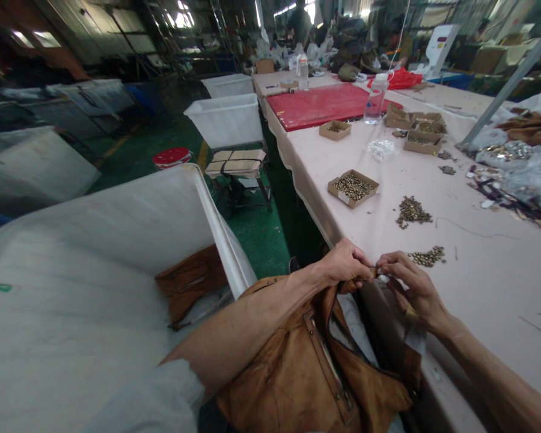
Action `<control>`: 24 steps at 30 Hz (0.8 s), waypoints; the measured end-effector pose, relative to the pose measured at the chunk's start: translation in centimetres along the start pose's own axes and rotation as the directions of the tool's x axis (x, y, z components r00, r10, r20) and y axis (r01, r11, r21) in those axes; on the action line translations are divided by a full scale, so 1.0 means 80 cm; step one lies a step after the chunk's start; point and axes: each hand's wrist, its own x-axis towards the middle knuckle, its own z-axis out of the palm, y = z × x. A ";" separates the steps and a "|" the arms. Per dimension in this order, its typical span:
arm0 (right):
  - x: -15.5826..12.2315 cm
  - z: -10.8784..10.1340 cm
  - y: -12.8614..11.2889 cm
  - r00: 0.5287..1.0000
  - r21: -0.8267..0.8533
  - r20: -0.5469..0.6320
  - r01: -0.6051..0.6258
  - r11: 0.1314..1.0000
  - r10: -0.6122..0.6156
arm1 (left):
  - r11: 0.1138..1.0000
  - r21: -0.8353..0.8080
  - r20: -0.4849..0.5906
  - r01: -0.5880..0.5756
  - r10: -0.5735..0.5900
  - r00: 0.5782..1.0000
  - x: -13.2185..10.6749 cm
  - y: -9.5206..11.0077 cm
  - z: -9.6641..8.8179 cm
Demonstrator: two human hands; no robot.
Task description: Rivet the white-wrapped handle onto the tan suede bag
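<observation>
Running toward upper right, a pink table point(478, 264) holds a box of brass fittings point(353, 187); green label point(2, 287) on white bin point(117, 228) unreadable; left hand point(345, 263) and right hand point(415, 287) together pinch brown bag point(297, 373).

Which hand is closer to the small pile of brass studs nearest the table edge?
Right. The right hand sits just left of and below the stud pile, close beside it; the left hand is farther left, gripping the brown leather garment.

dim hall, bright windows, edge distortion
</observation>
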 end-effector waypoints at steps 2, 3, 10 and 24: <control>0.001 -0.001 -0.003 1.000 0.011 0.002 -0.017 1.000 0.017 | 1.000 0.003 -0.001 0.003 -0.003 1.000 0.000 -0.004 -0.001; 0.001 -0.001 -0.005 1.000 0.024 0.007 -0.031 0.999 0.030 | 1.000 0.009 -0.003 0.001 -0.001 1.000 -0.001 -0.006 0.000; 0.008 0.014 -0.003 0.986 0.252 0.052 -0.164 0.954 0.156 | 0.988 0.143 -0.116 0.062 -0.046 0.992 -0.016 -0.011 -0.003; 0.011 0.033 0.017 0.931 0.488 0.101 -0.354 0.798 0.351 | 0.996 -0.037 -0.195 0.081 -0.086 0.977 -0.029 -0.008 0.004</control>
